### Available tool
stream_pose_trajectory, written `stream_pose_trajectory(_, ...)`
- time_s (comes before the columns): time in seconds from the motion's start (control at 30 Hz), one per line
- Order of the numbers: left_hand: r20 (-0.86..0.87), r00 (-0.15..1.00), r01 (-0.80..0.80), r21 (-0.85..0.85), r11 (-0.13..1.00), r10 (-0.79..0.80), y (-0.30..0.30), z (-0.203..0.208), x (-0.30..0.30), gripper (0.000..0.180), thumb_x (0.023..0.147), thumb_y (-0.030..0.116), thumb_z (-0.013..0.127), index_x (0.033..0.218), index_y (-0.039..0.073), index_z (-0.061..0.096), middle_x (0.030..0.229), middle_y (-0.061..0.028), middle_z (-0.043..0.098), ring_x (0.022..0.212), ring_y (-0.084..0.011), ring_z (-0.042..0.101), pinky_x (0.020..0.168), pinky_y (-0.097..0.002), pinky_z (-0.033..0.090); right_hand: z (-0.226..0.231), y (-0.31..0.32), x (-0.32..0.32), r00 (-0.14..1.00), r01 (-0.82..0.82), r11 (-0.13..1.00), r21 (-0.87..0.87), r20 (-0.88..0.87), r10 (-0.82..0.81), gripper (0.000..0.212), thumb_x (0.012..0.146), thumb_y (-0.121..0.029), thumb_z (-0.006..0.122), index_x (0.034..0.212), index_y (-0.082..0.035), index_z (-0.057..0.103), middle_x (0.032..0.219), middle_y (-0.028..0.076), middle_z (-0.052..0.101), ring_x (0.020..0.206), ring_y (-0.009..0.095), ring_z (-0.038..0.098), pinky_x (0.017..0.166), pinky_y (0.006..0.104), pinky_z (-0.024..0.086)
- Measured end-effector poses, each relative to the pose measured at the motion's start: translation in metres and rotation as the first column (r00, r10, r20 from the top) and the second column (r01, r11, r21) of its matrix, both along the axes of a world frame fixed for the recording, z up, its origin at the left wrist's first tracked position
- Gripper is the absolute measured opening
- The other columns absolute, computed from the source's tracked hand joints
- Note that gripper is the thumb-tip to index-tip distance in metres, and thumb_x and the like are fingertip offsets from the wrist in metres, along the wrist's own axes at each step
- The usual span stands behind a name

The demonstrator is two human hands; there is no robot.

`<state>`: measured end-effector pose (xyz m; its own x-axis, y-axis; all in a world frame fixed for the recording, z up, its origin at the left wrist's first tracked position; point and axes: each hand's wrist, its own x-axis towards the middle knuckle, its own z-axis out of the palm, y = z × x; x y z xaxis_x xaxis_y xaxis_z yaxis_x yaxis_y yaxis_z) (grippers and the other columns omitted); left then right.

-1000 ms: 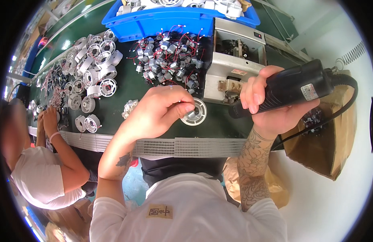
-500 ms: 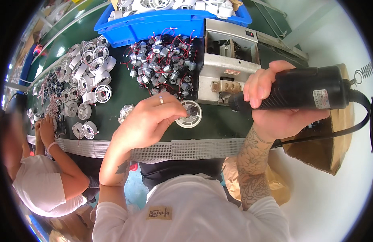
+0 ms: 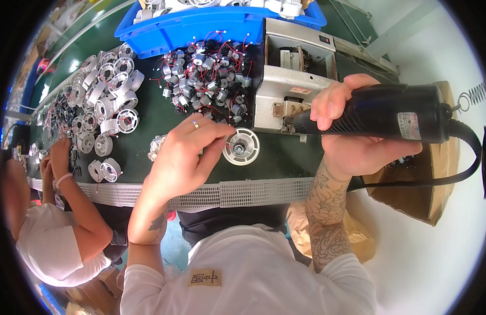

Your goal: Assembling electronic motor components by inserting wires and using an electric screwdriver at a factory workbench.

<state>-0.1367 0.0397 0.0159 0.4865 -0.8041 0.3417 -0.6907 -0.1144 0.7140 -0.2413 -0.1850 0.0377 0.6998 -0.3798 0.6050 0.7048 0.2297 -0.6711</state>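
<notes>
The largest item is the green surface (image 3: 287,165), which bears everything under inspection. Toward its far side stands a blue bin (image 3: 172,32) heaped with white parts. Right of the bin is a grey metal machine (image 3: 285,79) with an open top compartment. White housings (image 3: 111,94) lie grouped to the left, and a heap of small motors (image 3: 209,76) with red leads lies below the bin.

The right hand (image 3: 353,149) is wrapped firmly around a black handheld tool (image 3: 390,110). The tool's tip lines up with the block on the machine's front; contact cannot be confirmed. The left hand (image 3: 185,152) has its fingers bent, tips at the left rim of a white wheel-shaped housing (image 3: 248,152); whether they pinch anything cannot be told. That housing lies on the surface near its front edge, left of the tip.

Step in hand, as judged: picking up a fastener at the machine while the housing is steadied. The next move calls for bringing the tip square over the hub without shifting the housing.

Compared with half a second ago, the tip has moved from beside the machine's block to in front of it. The left fingertips have shifted from the hub to the rim, exposing a silvery centre.
</notes>
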Motion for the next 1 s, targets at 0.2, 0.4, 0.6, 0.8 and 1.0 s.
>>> stream_pose_trajectory(0.2,-0.441,0.895,-0.093,-0.033,0.995,0.069,-0.006,-0.008,-0.007,0.029,0.080,-0.007,0.059,0.109,-0.002,0.059,0.072,-0.0055,0.059,0.060,-0.0092,0.056,0.057,-0.0249,0.046,0.009,0.012,-0.003,0.983,-0.142,0.989,0.051,-0.113,0.147,0.108,0.069,-0.093,0.033,0.114,0.003,0.054,0.069,0.008,0.055,0.052,0.017,0.049,0.048,0.0323,0.040)
stream_pose_trajectory(0.4,-0.440,0.890,-0.118,0.036,0.992,0.122,-0.013,-0.008,0.000,0.035,0.078,-0.001,0.065,0.112,0.000,0.056,0.076,-0.0067,0.060,0.061,-0.0127,0.057,0.058,-0.0271,0.046,0.027,0.016,-0.002,0.964,-0.267,0.963,-0.039,-0.030,0.266,0.105,0.070,-0.091,0.038,0.119,0.001,0.052,0.069,0.005,0.054,0.052,0.016,0.050,0.045,0.0313,0.039)
stream_pose_trajectory(0.6,-0.353,0.918,-0.172,0.048,0.984,0.178,-0.015,-0.034,-0.010,0.047,0.076,0.010,0.073,0.118,0.003,0.053,0.089,-0.0067,0.059,0.066,-0.0118,0.054,0.061,-0.0282,0.047,0.028,0.036,0.007,0.952,-0.301,0.953,0.026,-0.041,0.302,0.106,0.069,-0.090,0.041,0.123,0.001,0.049,0.070,0.005,0.055,0.053,0.017,0.051,0.046,0.0322,0.041)
stream_pose_trajectory(0.8,-0.605,0.779,-0.159,0.064,0.985,0.165,-0.016,-0.037,-0.011,0.046,0.076,0.010,0.074,0.116,0.003,0.053,0.089,-0.0044,0.057,0.064,-0.0085,0.049,0.059,-0.0258,0.045,0.022,0.048,0.015,0.934,-0.347,0.937,0.035,-0.076,0.349,0.110,0.067,-0.093,0.038,0.124,0.001,0.047,0.073,0.007,0.056,0.058,0.017,0.052,0.050,0.0326,0.042)
stream_pose_trajectory(1.0,-0.607,0.780,-0.164,0.034,0.986,0.151,-0.017,-0.044,-0.012,0.041,0.077,0.010,0.074,0.111,0.003,0.053,0.088,-0.0036,0.056,0.063,-0.0080,0.047,0.058,-0.0252,0.044,0.019,0.048,0.017,0.951,-0.289,0.954,0.081,-0.092,0.295,0.110,0.066,-0.093,0.039,0.121,0.001,0.048,0.072,0.007,0.055,0.058,0.018,0.053,0.050,0.0329,0.042)
